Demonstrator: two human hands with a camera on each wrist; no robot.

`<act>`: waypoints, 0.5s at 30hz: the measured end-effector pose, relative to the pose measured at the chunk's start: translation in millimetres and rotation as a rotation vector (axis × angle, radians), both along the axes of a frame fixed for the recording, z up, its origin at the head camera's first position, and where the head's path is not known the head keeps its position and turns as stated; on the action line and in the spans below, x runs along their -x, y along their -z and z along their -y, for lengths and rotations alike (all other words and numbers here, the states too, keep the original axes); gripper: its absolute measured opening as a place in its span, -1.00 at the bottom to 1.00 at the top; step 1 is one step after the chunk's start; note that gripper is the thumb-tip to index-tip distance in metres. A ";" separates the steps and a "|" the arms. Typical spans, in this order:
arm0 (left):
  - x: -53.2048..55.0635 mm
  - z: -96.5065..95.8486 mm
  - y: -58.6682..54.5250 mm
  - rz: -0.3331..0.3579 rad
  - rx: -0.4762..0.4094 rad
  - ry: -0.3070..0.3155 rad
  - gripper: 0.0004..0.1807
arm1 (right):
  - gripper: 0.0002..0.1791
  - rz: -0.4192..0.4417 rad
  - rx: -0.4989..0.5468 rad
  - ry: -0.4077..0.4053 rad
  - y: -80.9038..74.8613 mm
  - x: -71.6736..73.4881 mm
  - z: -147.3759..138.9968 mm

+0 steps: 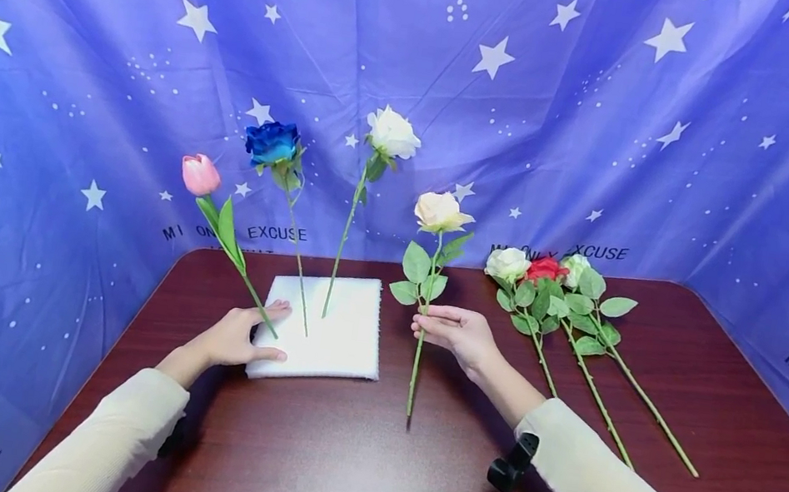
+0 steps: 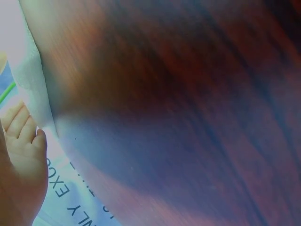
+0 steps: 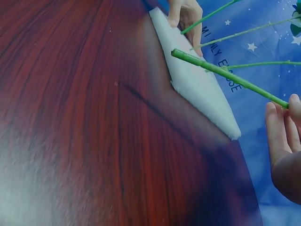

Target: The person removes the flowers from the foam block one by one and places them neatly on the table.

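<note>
My right hand (image 1: pixel 461 338) pinches the green stem of a pale peach rose (image 1: pixel 443 212), held upright just right of a white foam block (image 1: pixel 350 349). The stem's cut lower end (image 3: pixel 181 55) shows in the right wrist view, apart from the block. On the block's left part rests my left hand (image 1: pixel 233 337), thumb and fingers spread around the foot of a pink tulip (image 1: pixel 201 175). A blue rose (image 1: pixel 274 145) and a white rose (image 1: pixel 393 133) also stand in the foam, the tulip leaning left. The left wrist view catches only part of the left hand (image 2: pixel 26 155).
To the right on the dark red table (image 1: pixel 347 475) lie two whitish roses, one of them a white rose (image 1: pixel 508 264), and a red rose (image 1: pixel 546 269), their leafy stems pointing toward the front right. A blue starry curtain (image 1: pixel 421 56) hangs behind and at both sides.
</note>
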State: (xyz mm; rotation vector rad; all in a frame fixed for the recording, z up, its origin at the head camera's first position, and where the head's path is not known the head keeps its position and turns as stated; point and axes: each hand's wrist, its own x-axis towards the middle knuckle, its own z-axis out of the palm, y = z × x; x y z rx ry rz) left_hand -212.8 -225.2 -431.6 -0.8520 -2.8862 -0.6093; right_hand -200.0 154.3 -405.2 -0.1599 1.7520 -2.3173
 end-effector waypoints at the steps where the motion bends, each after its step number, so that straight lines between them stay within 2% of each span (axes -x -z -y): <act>1: 0.3 0.4 0.0 0.001 0.001 -0.002 -0.18 | -0.61 0.004 -0.003 0.001 0.9 -0.2 -2.1; 15: -1.2 0.7 -3.8 0.032 0.005 -0.009 -0.16 | -0.62 0.028 -0.047 0.051 10.3 -6.3 -31.2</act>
